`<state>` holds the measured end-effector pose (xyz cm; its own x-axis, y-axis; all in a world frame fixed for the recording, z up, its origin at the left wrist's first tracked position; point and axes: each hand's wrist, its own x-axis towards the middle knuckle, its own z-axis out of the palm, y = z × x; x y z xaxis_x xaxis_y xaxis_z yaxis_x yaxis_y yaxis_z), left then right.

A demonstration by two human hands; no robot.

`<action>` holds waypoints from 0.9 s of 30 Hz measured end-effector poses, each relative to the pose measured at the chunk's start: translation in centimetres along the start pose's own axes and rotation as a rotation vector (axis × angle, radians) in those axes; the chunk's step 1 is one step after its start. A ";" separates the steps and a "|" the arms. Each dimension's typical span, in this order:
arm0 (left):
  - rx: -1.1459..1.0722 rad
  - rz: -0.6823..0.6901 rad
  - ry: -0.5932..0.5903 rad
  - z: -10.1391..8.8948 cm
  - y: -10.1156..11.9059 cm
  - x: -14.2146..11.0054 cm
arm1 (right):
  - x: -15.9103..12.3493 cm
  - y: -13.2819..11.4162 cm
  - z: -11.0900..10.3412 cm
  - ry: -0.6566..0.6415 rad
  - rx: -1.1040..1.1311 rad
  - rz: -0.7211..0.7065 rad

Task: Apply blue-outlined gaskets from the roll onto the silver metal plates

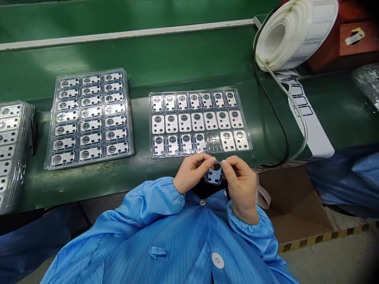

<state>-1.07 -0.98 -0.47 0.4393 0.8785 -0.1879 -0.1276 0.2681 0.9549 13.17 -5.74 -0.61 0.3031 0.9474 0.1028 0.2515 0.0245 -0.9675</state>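
Both of my hands are raised just above the green belt's near edge. Pinched between them is a small metal plate with a blue rim and a round hole point(214, 176). My left hand point(192, 172) holds its upper left side, and my right hand point(240, 185) grips its upper right side. Fingers hide the plate's top edge. Just beyond my hands lies a clear plastic tray point(195, 90) holding three rows of similar plates. One pocket point(214, 142) in its bottom row holds no plate.
Another full tray point(91, 73) lies to the left, with a stack of trays point(14, 130) at the far left. A white label roll point(291, 35) feeds a strip point(308, 118) across the green belt point(142, 59) at right. Below stands a cardboard box point(293, 205), beside a blue sleeve point(346, 177).
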 end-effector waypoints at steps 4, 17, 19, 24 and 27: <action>-0.008 -0.014 -0.009 -0.2 -0.1 0.0 | 0.0 0.0 0.0 -0.020 0.006 0.007; 0.364 0.654 0.021 -0.5 -0.2 -1.4 | -0.7 0.3 -1.1 0.044 -0.230 -0.507; 0.430 0.737 0.047 -0.5 -0.3 -1.7 | -0.8 0.4 -1.2 0.046 -0.231 -0.527; 0.517 0.759 0.108 -0.3 -0.2 -2.1 | -1.1 0.1 -1.1 0.093 -0.288 -0.575; 0.475 0.657 0.080 -0.2 0.3 -2.4 | -1.1 -0.3 -1.2 0.129 -0.335 -0.642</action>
<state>-2.34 -2.94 0.18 0.3390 0.8285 0.4457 0.0620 -0.4924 0.8682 13.84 -7.16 -0.12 0.1023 0.7336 0.6719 0.6771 0.4435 -0.5873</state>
